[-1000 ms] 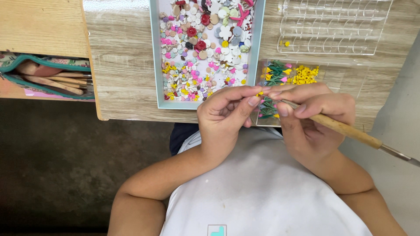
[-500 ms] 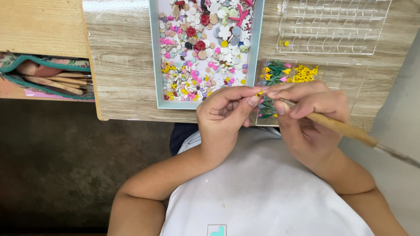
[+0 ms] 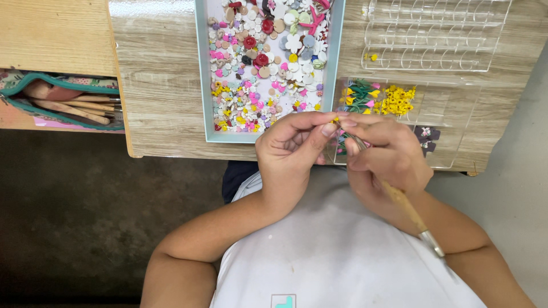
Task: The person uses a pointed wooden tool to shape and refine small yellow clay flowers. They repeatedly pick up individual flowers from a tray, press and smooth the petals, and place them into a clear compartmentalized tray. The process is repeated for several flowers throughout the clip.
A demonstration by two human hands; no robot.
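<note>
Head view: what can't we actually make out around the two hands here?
- Tiny yellow piece pinched by the left hand: too small to tell its shape.
- Working tip of the wooden tool in the right hand: hidden behind the fingers.
- Light blue tray of small flower pieces: far end cut off by the top edge.
- Clear box: near-left compartment blocked by the hands.
</note>
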